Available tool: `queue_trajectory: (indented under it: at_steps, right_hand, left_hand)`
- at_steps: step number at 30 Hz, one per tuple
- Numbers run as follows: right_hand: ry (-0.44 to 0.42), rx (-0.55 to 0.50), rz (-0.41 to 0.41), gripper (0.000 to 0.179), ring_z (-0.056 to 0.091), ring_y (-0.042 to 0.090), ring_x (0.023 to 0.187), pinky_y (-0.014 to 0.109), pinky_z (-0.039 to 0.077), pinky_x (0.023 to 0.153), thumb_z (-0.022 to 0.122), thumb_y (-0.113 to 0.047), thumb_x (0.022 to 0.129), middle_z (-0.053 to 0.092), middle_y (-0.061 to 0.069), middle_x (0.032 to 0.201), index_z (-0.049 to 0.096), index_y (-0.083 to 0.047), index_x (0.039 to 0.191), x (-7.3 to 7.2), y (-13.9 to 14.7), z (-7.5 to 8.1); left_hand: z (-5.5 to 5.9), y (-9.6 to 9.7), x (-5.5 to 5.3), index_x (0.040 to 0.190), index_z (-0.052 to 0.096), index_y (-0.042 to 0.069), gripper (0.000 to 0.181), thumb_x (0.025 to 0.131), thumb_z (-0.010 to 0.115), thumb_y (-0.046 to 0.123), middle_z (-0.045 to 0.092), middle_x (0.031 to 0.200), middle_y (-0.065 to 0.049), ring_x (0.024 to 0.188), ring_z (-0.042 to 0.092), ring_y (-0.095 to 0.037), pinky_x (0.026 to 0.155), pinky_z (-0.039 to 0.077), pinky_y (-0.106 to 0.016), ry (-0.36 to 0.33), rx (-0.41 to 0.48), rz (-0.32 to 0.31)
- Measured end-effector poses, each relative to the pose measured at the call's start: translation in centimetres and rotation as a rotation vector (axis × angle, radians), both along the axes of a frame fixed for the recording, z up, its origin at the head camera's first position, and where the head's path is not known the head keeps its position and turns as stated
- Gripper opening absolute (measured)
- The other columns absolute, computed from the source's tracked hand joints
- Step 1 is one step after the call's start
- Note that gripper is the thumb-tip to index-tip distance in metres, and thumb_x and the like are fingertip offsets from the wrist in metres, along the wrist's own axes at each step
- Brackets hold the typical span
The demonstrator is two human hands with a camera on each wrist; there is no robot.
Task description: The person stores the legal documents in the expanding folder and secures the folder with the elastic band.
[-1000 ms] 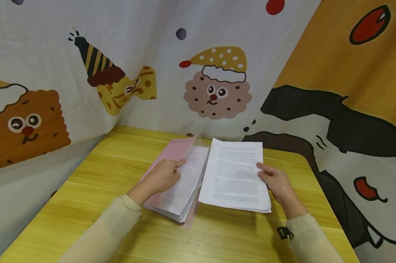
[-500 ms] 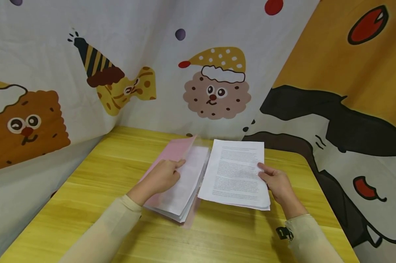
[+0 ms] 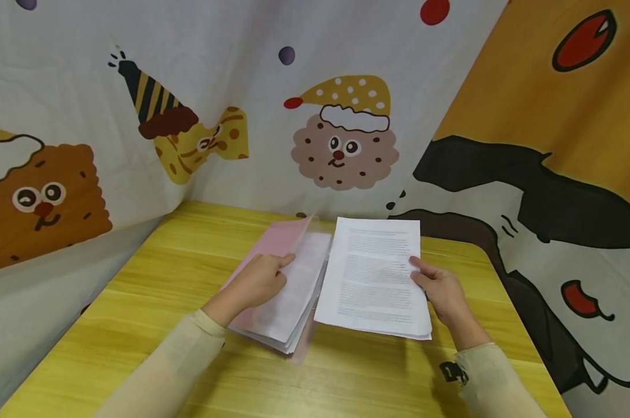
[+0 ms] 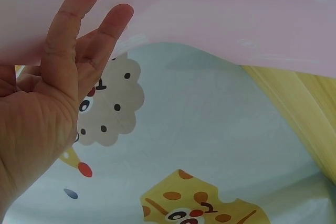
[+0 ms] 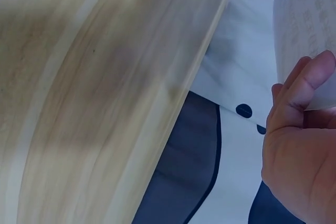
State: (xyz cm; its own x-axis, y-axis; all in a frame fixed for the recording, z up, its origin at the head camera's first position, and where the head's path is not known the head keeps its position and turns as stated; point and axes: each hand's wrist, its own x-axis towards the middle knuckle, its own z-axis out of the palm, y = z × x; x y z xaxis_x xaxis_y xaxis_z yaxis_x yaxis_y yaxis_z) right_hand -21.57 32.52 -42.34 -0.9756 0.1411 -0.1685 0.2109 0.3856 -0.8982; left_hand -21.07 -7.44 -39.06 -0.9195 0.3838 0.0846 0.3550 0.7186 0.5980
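Note:
A pink folder (image 3: 278,237) stands partly open on the wooden table, with several white sheets (image 3: 306,284) inside it. My left hand (image 3: 258,281) pinches the folder's cover and leaves near the middle. In the left wrist view, two fingers (image 4: 63,40) of this hand extend in front of the pink cover (image 4: 184,19), and the thumb is hidden. To the right of the folder, my right hand (image 3: 440,290) grips a thin stack of printed paper (image 3: 374,278) by its right edge. The stack is tilted and held above the table, its left edge close beside the folder.
The yellow wood-grain table (image 3: 356,383) stretches under both hands. A cartoon-printed curtain (image 3: 231,52) hangs right behind the table and along its sides. A small dark object (image 3: 452,371) is at the right sleeve's cuff.
The printed stack in my right hand shifts and tilts slightly, its top edge now a little higher. The left hand and the folder stay still.

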Motion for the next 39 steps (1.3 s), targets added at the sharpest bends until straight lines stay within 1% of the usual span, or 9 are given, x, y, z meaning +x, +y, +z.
queue_trajectory:
  at_steps: [5,13,16,21,27,29,32,36,39]
  right_hand:
    - [0.009,-0.013,-0.016,0.05,0.061,0.007,0.1,0.019,0.056,0.076,0.058,-0.024,0.099,0.043,0.011,0.155,0.048,-0.017,0.147,0.0,0.1,0.1]
    - [0.001,-0.002,0.022,0.048,0.062,0.014,0.105,0.021,0.057,0.079,0.059,-0.026,0.099,0.046,0.012,0.153,0.051,-0.02,0.146,0.2,-0.2,-0.1]
    - [-0.007,-0.015,0.047,0.047,0.064,0.013,0.103,0.023,0.058,0.078,0.06,-0.025,0.098,0.047,0.012,0.152,0.052,-0.02,0.145,0.4,-0.4,-0.3]
    - [-0.03,-0.015,0.122,0.046,0.065,0.015,0.102,0.027,0.058,0.075,0.062,-0.026,0.097,0.05,0.01,0.15,0.055,-0.02,0.142,0.7,-0.8,-0.6]
    - [-0.038,-0.01,0.184,0.045,0.066,0.016,0.102,0.029,0.058,0.076,0.063,-0.027,0.096,0.053,0.008,0.148,0.057,-0.02,0.141,-0.2,-2.3,-0.3]
    - [-0.038,-0.034,0.186,0.046,0.067,0.017,0.1,0.029,0.058,0.076,0.062,-0.025,0.097,0.051,0.011,0.149,0.056,-0.019,0.142,-0.6,-3.0,-0.4]
    - [-0.035,-0.066,0.154,0.046,0.067,0.015,0.099,0.026,0.058,0.077,0.06,-0.022,0.098,0.048,0.011,0.151,0.054,-0.018,0.143,-1.1,-3.9,-0.6]
    - [-0.016,-0.105,0.085,0.045,0.064,0.012,0.099,0.021,0.057,0.076,0.059,-0.017,0.098,0.048,0.013,0.151,0.054,-0.015,0.143,-1.1,-4.9,-1.2]
    - [-0.003,-0.118,0.058,0.045,0.063,0.01,0.098,0.02,0.056,0.075,0.059,-0.016,0.098,0.049,0.014,0.15,0.054,-0.013,0.142,-0.9,-5.8,-1.7]
  left_hand:
    - [0.0,0.0,0.1,0.14,0.054,0.007,0.052,0.089,0.049,0.004,0.054,0.145,-0.007,0.044,0.021,-0.007,0.041,0.025,-0.02,-0.006,0.002,0.003]
    - [0.0,0.0,0.0,0.141,0.053,0.009,0.052,0.089,0.048,0.004,0.054,0.145,-0.005,0.044,0.02,-0.006,0.041,0.025,-0.019,-0.004,-0.001,-0.003]
    - [0.0,0.0,0.0,0.141,0.053,0.008,0.052,0.089,0.048,0.004,0.054,0.146,-0.005,0.044,0.021,-0.006,0.041,0.026,-0.019,-0.008,0.0,-0.004]
    - [0.1,0.0,0.1,0.141,0.054,0.008,0.052,0.089,0.048,0.005,0.054,0.145,-0.006,0.045,0.022,-0.007,0.042,0.027,-0.02,-0.002,0.001,-0.005]
    - [0.0,-0.2,0.2,0.141,0.054,0.01,0.052,0.09,0.049,0.004,0.054,0.145,-0.006,0.044,0.023,-0.006,0.04,0.025,-0.02,-0.004,0.003,0.003]
    - [0.0,-0.2,0.3,0.141,0.054,0.011,0.051,0.09,0.049,0.004,0.054,0.145,-0.005,0.043,0.023,-0.006,0.04,0.025,-0.019,-0.007,0.001,0.002]
    - [0.0,-0.2,0.3,0.141,0.054,0.012,0.051,0.091,0.048,0.005,0.054,0.146,-0.005,0.043,0.024,-0.006,0.039,0.025,-0.019,-0.02,-0.002,-0.006]
    - [0.1,-0.1,0.5,0.141,0.054,0.009,0.051,0.09,0.047,0.004,0.053,0.146,-0.006,0.043,0.023,-0.006,0.039,0.024,-0.018,-0.026,0.01,-0.019]
    - [0.3,-0.2,0.6,0.14,0.054,0.007,0.051,0.09,0.047,0.003,0.054,0.145,-0.007,0.043,0.022,-0.006,0.038,0.023,-0.018,-0.02,0.019,-0.018]
